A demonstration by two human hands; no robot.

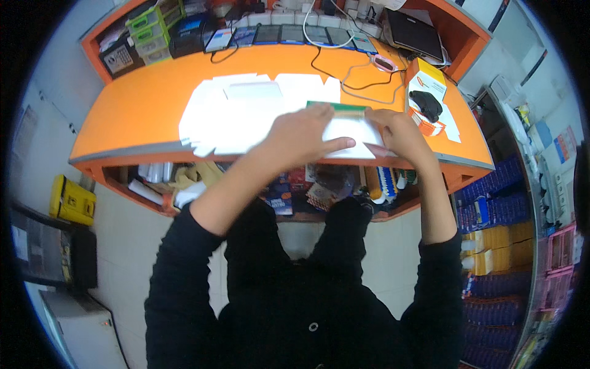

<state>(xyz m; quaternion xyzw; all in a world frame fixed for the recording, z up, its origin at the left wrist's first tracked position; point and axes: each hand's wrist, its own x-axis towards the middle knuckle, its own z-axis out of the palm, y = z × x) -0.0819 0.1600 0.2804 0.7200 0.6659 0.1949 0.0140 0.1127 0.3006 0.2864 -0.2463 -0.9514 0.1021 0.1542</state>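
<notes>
A large white cardboard sheet (224, 120) with cut flaps lies on the orange desk, a pale rectangular piece (253, 91) on top of it. At its right end, a folded strip with a green face (344, 107) stands along the far edge. My left hand (304, 135) reaches over the sheet; its fingers curl on the strip's left part, and the thumb sticks out to the right above the white surface. My right hand (396, 132) bends its fingers round the strip's right end. The fingertips are partly hidden and slightly blurred.
Phones (279, 34) line the back of the desk. Cables (369, 92) run toward the right, near a yellow-and-white box (426, 79) and a black object (426, 106). A dark laptop (415, 34) sits at the back right. Below the desktop is a cluttered shelf (307, 190).
</notes>
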